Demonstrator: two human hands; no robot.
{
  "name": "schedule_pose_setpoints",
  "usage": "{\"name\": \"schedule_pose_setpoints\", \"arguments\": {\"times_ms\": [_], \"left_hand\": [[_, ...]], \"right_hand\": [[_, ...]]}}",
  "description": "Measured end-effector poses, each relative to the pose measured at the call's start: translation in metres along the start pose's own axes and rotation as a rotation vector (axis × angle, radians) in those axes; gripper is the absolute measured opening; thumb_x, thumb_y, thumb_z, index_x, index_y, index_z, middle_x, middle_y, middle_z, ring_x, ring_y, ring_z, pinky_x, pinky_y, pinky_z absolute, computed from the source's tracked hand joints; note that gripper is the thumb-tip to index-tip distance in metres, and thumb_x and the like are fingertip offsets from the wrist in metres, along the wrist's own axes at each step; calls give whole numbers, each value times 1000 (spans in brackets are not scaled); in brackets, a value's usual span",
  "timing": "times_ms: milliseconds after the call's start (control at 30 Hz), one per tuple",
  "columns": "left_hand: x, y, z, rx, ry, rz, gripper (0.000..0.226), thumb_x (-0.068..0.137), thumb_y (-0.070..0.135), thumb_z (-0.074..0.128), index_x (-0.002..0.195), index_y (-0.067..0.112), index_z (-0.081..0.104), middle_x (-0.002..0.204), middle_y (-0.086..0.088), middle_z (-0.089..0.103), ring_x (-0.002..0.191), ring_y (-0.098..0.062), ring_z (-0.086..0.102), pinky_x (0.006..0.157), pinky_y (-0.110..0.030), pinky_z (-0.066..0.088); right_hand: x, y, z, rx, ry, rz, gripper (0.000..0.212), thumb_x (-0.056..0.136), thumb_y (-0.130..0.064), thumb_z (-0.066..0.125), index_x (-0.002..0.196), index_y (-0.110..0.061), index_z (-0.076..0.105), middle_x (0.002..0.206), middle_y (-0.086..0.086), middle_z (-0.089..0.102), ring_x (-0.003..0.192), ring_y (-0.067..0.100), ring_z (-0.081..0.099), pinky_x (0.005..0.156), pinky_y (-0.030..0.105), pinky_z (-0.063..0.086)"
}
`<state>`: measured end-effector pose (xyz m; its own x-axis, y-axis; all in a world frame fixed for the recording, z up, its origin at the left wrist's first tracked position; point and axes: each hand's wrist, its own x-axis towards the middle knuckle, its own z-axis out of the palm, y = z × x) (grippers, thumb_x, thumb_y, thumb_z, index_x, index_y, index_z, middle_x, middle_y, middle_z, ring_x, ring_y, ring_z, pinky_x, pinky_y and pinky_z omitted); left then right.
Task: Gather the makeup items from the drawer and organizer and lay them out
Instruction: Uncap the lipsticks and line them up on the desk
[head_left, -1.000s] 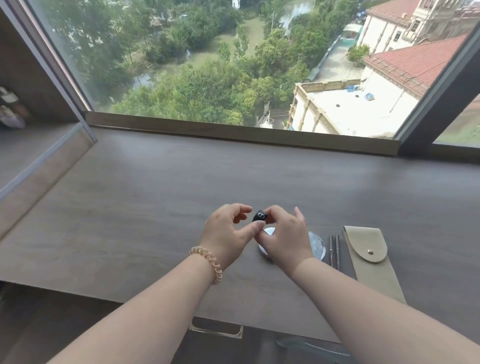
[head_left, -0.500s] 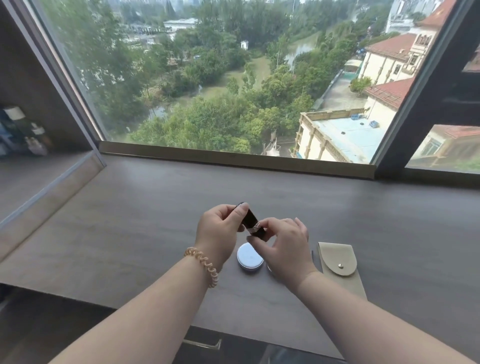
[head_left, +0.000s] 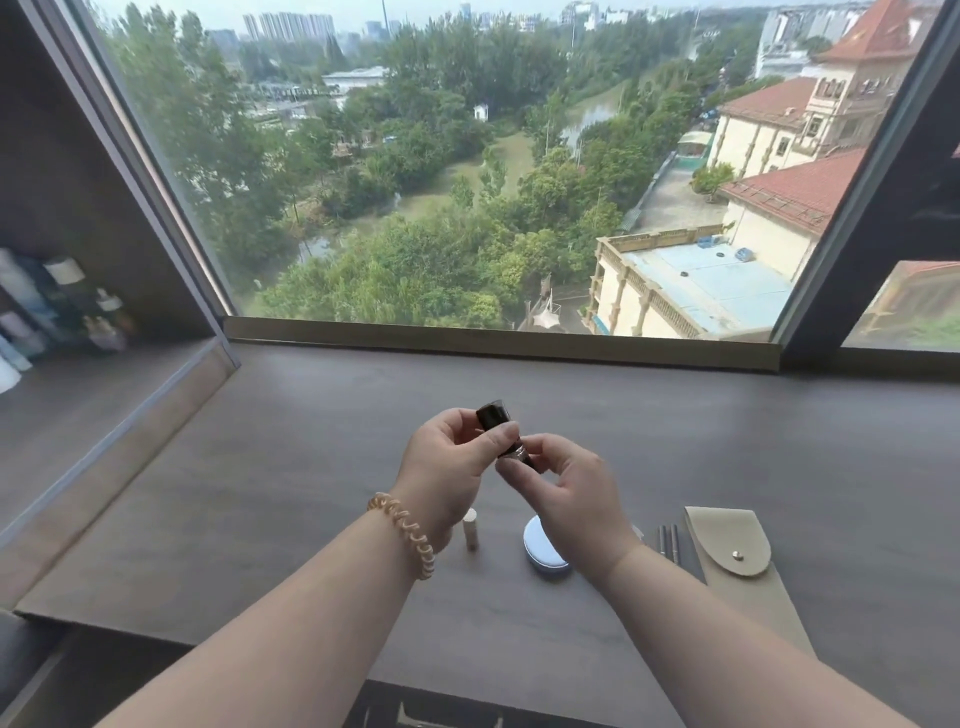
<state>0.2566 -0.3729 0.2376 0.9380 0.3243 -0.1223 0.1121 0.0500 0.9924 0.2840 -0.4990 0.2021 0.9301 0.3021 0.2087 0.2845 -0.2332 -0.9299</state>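
We hold the black lipstick tube (head_left: 494, 417) above the surface (head_left: 311, 467), toward its front edge. Our left hand (head_left: 441, 467) pinches its upper end and our right hand (head_left: 576, 499) grips the lower end. A round compact (head_left: 540, 552) lies beneath.

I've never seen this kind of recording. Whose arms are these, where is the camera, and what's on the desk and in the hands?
There is no machine here. These are a person's two bare arms, filmed by a wide-angle camera worn on their head. It looks forward and down, which is why the window looks bent. Both hands hold one small black tube above the desk. The left hand grips its upper part and the right hand pinches its lower end. On the desk lie a small cream tube, a round white compact, two thin dark sticks and a beige snap pouch. Blurred bottles stand on a shelf at far left.
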Motion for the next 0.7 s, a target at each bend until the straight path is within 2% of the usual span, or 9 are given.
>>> {"name": "schedule_pose_setpoints", "arguments": {"times_ms": [133, 200, 267, 300, 367, 433, 533, 600, 700], "left_hand": [[10, -6, -12, 26, 22, -32, 20, 77, 20, 76, 84, 6, 65, 71, -3, 70, 65, -10, 64, 62, -19, 48], [11, -8, -11, -9, 20, -39, 21, 76, 18, 77, 82, 4, 63, 71, -6, 69, 66, -14, 63, 61, -20, 50], [12, -4, -7, -59, 30, -59, 20, 75, 16, 77, 81, 5, 62, 74, -9, 67, 67, -15, 62, 56, -15, 50], [16, 1, -8, -112, 67, -73, 19, 76, 17, 77, 81, 8, 61, 76, -8, 67, 68, -15, 62, 54, -15, 48], [35, 22, -25, -305, 248, -109, 21, 77, 26, 76, 82, 17, 57, 79, -1, 66, 68, -11, 59, 54, -17, 42], [57, 54, -55, -413, 364, -58, 26, 74, 33, 77, 87, 22, 57, 82, 4, 67, 68, -7, 59, 58, -19, 40], [68, 78, -84, -308, 280, 37, 23, 78, 26, 74, 94, 21, 58, 89, 2, 69, 78, -11, 65, 65, -22, 44], [59, 65, -72, -212, 166, 26, 10, 85, 13, 65, 90, 20, 58, 84, -1, 66, 77, -16, 65, 66, -24, 45], [34, 25, -37, -108, 48, -80, 21, 86, -5, 45, 86, 15, 54, 74, -4, 60, 68, -17, 61, 63, -26, 43]], "right_hand": [[-4, 4, 14, -19, 5, 53, 23, 77, -47, 61, 81, -26, 69, 76, -5, 70, 78, 15, 65, 77, 39, 52], [-4, 3, 19, 27, -4, 91, 23, 79, -45, 60, 83, -24, 69, 78, -2, 71, 81, 20, 66, 78, 42, 53], [-3, 1, 20, 74, -15, 124, 23, 80, -44, 59, 85, -24, 68, 78, -1, 71, 82, 20, 66, 79, 38, 52], [-4, 3, 20, 66, -27, 130, 23, 80, -45, 59, 85, -25, 68, 78, -2, 71, 81, 20, 65, 80, 37, 51], [-11, 18, 16, -76, -76, 154, 23, 77, -51, 57, 79, -30, 65, 76, -6, 68, 80, 23, 61, 81, 37, 46], [-32, 37, 10, -67, -113, 253, 18, 78, -47, 59, 78, -30, 65, 74, -6, 64, 76, 20, 57, 79, 37, 45], [-49, 50, -1, 114, -40, 370, 5, 88, -24, 65, 86, -20, 68, 85, 4, 67, 83, 20, 60, 80, 29, 45], [-41, 45, -3, 146, 28, 351, 4, 87, -18, 67, 90, -20, 69, 89, 0, 69, 88, 13, 61, 79, 21, 45], [-22, 21, 5, 172, 73, 257, 9, 84, -13, 70, 89, -20, 69, 86, -6, 68, 82, 1, 61, 74, 12, 43]]}}
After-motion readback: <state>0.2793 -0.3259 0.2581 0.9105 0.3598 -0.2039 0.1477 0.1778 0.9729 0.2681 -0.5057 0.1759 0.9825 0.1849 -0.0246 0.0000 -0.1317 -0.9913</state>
